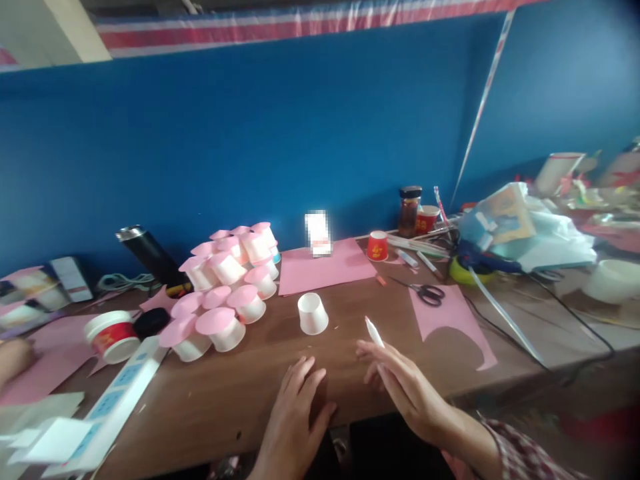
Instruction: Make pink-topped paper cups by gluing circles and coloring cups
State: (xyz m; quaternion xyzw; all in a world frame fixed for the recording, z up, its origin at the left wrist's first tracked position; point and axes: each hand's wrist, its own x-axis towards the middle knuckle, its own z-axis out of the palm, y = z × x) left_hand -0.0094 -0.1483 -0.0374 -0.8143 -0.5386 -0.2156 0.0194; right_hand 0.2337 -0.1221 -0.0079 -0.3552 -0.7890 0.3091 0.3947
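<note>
My left hand (300, 417) rests at the table's front edge, fingers stretched out and thumb apart, with nothing in it. In my right hand (407, 393) is a white pen (374, 332) with a reddish tip pointing up and away from me; the other fingers are loosely spread. A small white paper cup (313, 315) stands just beyond my hands, apart from both. To its left is a group of white cups (229, 333) topped with pink paper discs (216, 321). Behind the white cup lies a stack of pink paper (330, 267).
Scissors (429, 295) lie on a cut pink sheet (443, 317) at right. A red cup (377, 246), a jar (410, 212) and plastic bags (545, 233) stand farther back. Left are a black flask (153, 257), a power strip (113, 407) and another person's hand (14, 360).
</note>
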